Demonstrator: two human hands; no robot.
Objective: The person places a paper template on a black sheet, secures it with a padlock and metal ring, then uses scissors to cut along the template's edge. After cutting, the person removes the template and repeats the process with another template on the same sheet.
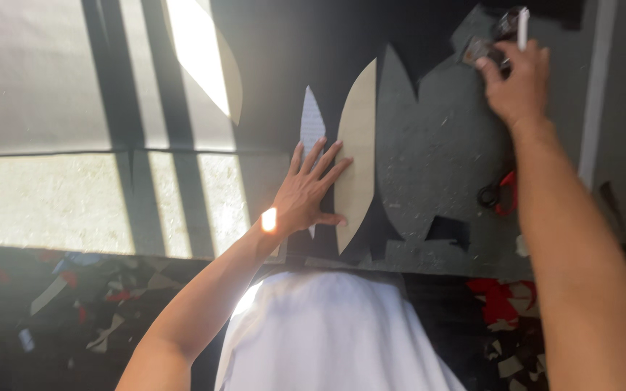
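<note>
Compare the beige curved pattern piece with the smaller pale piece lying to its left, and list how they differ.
The beige pattern piece is clearly longer and wider than the pale piece. The beige pattern piece is tan and plain; the pale piece is whitish with faint markings. The left hand covers much of the pale piece but only overlaps the beige pattern piece's edge with its fingertips. Both are flat, pointed slivers lying on the dark cloth.

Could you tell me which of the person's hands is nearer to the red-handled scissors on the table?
The right. The right hand is above the red-handled scissors, further up the table, its forearm passing beside them; the left hand lies flat far to their left.
</note>
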